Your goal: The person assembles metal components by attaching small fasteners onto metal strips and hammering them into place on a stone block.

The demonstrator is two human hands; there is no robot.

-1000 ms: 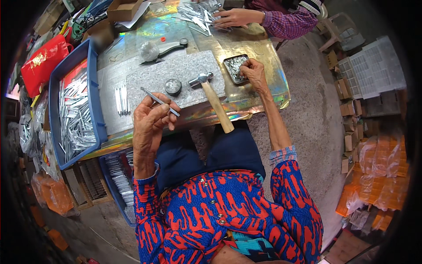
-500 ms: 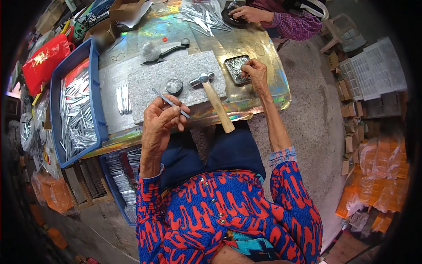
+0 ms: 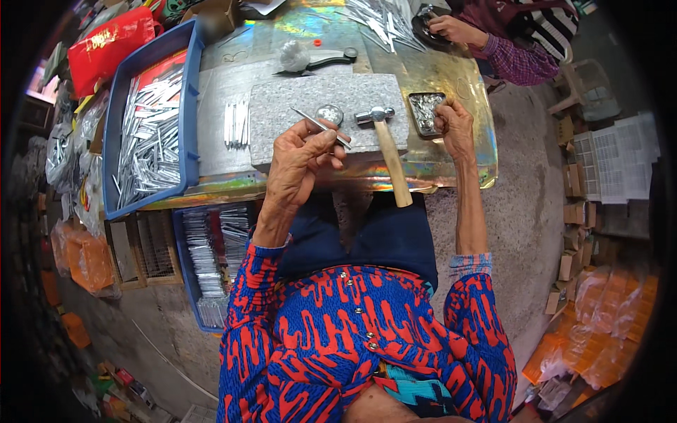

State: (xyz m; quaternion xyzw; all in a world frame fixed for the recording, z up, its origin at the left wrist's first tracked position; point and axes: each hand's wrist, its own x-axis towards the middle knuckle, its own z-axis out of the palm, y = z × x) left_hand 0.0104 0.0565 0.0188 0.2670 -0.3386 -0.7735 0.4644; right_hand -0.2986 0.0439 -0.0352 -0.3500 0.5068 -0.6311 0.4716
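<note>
My left hand (image 3: 300, 158) pinches a slim silver metal strip (image 3: 308, 118), held slanted over the front edge of a speckled stone slab (image 3: 282, 95). My right hand (image 3: 456, 127) has its thumb and fingers pinched together at the right rim of a small black tray (image 3: 416, 106) full of tiny shiny metal pieces. Whatever those fingertips hold is too small to make out. Between the hands a hammer (image 3: 392, 158) lies on the slab, its wooden handle jutting past the table's front edge. A small round container (image 3: 329, 115) stands behind the strip.
Left of the slab lies a row of metal strips (image 3: 237, 125). A blue bin (image 3: 190, 106) heaped with strips is further left; another blue bin (image 3: 204, 326) sits below the table. A black-handled tool (image 3: 328, 62) lies behind the slab. Another person's hand (image 3: 458, 30) works at the far right.
The whole view has shifted, so the table and bins appear further right and higher. My left hand keeps its strip, and my right hand stays pinched at the black tray.
</note>
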